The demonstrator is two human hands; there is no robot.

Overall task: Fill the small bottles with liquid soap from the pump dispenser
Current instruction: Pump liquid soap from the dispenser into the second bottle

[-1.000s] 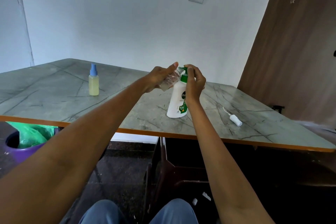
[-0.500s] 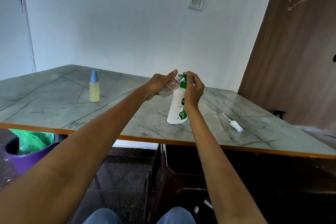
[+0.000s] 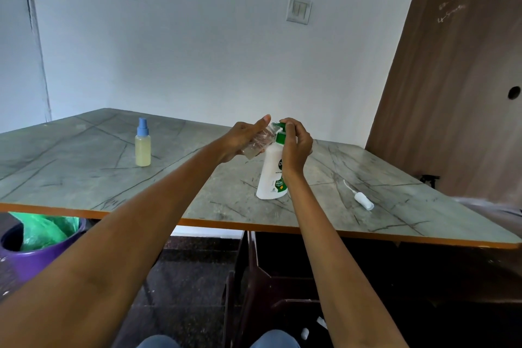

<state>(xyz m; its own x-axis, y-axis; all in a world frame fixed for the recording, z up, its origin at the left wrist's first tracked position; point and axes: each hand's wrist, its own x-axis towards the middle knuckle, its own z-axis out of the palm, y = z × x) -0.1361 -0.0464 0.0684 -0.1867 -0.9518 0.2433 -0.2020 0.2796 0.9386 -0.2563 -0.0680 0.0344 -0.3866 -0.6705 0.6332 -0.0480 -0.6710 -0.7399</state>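
Observation:
A white pump dispenser (image 3: 271, 175) with a green pump head stands on the marble-patterned table (image 3: 197, 186) near its front edge. My right hand (image 3: 295, 144) sits over the green pump, fingers curled on top of it. My left hand (image 3: 245, 140) holds a small clear bottle (image 3: 258, 143) tilted with its mouth at the pump's spout. A second small bottle (image 3: 143, 144), holding yellowish liquid and fitted with a blue spray cap, stands upright at the table's left.
A white spray cap with its dip tube (image 3: 363, 200) lies on the table to the right of the dispenser. A purple bin (image 3: 36, 248) with a green liner stands on the floor at the left. A brown door (image 3: 457, 79) is at the right.
The view has tilted up slightly, so table and hands sit lower in frame. Both hands stay on the clear bottle and the pump; no clear change in grip.

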